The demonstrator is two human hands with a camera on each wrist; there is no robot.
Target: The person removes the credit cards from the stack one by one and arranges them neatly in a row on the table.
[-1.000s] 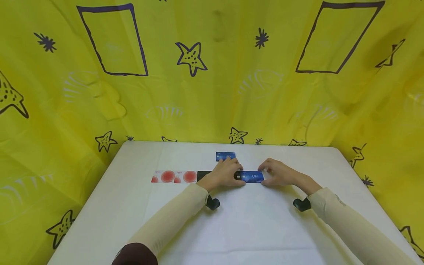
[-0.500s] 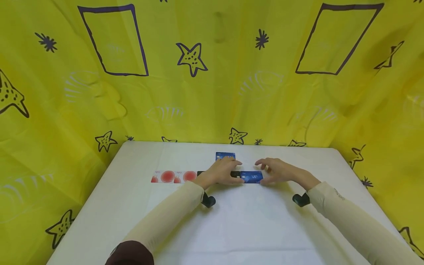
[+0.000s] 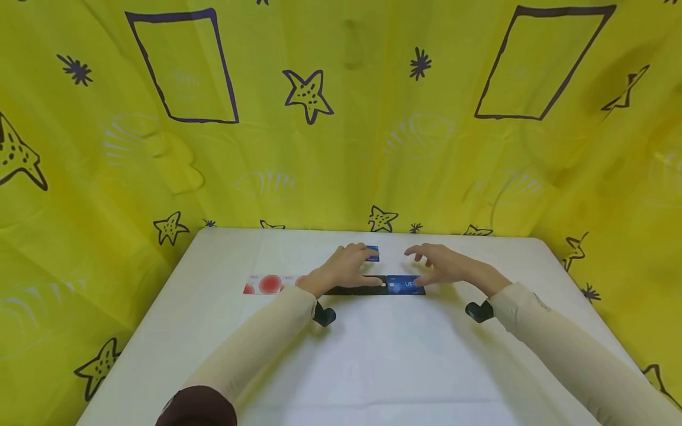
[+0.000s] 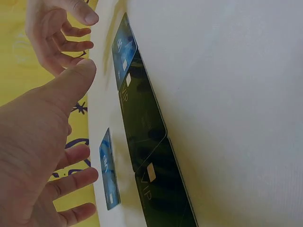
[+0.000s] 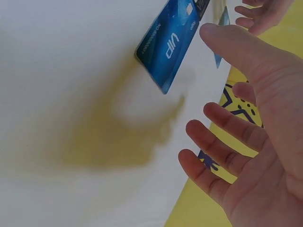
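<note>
A row of cards lies end to end on the white table. Two white cards with red circles form its left end, two black VIP cards the middle, and a blue VIP card the right end. Behind the row lies a second blue VIP card, partly covered by my left hand in the head view. That hand hovers over the black cards with fingers spread and holds nothing. My right hand is raised at the right end of the row, its thumb overlapping the blue card, fingers loosely bent around nothing.
The white tabletop stretches toward me in front of the row. A yellow curtain with starfish drawings hangs right behind the table's back edge. Dark wrist-worn pieces sit below both sleeves.
Both hands have let go of the blue card at the row's right end and lifted. The left hand has moved left and back, toward the rear blue card; the right has shifted slightly back and left.
</note>
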